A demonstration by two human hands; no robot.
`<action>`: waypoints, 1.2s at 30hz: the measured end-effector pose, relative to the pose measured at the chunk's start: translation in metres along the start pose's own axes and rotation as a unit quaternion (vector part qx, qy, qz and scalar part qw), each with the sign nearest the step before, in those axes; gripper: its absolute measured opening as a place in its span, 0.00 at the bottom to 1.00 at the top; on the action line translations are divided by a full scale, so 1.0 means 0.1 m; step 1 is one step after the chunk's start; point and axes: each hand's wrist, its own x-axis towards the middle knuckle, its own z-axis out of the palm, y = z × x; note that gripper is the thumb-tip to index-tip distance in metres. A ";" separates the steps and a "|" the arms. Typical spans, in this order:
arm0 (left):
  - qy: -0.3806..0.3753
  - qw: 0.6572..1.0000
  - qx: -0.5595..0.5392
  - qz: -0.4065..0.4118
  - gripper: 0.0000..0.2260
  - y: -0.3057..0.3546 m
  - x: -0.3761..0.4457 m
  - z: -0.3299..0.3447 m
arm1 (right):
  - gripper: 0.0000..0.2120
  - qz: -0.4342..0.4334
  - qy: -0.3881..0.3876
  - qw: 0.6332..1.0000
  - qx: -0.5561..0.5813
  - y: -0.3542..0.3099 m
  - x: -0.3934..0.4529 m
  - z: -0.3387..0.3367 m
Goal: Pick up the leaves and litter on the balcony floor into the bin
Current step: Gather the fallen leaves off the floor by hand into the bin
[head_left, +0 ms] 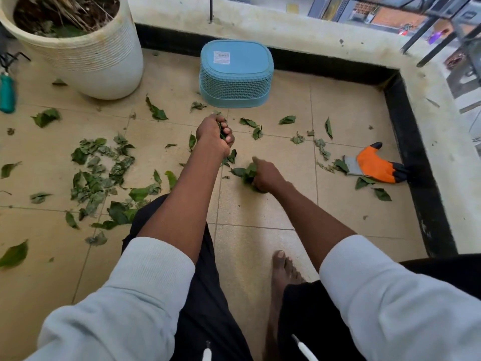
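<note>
Green leaves (101, 168) lie scattered over the tan balcony tiles, thickest at the left. My left hand (214, 134) is curled round a small bunch of leaves, a little in front of the blue bin. My right hand (265, 175) grips a clump of leaves (244, 171) down on the floor. The blue woven bin (235, 79) stands upside down near the far kerb, bottom up with a white label on it. An orange, grey and black glove (374, 165) lies on the floor at the right, beside more leaves.
A large white ribbed planter (99, 63) with dry stems stands at the back left. A teal-handled tool (7, 93) lies at the far left edge. A black-edged concrete kerb (413, 142) bounds the floor at the back and right. My bare foot (282, 272) rests on the tiles.
</note>
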 end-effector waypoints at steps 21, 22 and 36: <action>0.002 0.999 -0.038 0.024 0.13 0.26 -0.08 -0.22 | 0.07 0.055 0.135 0.989 0.012 -0.10 0.06 0.06; 0.003 0.999 -0.038 0.024 0.12 0.27 -0.07 -0.23 | 0.08 0.041 0.118 0.992 -0.005 -0.16 0.11 0.07; -0.004 0.999 -0.032 0.039 0.12 0.25 -0.19 -0.18 | 0.19 -0.213 0.100 0.962 -0.141 -0.14 -0.38 0.64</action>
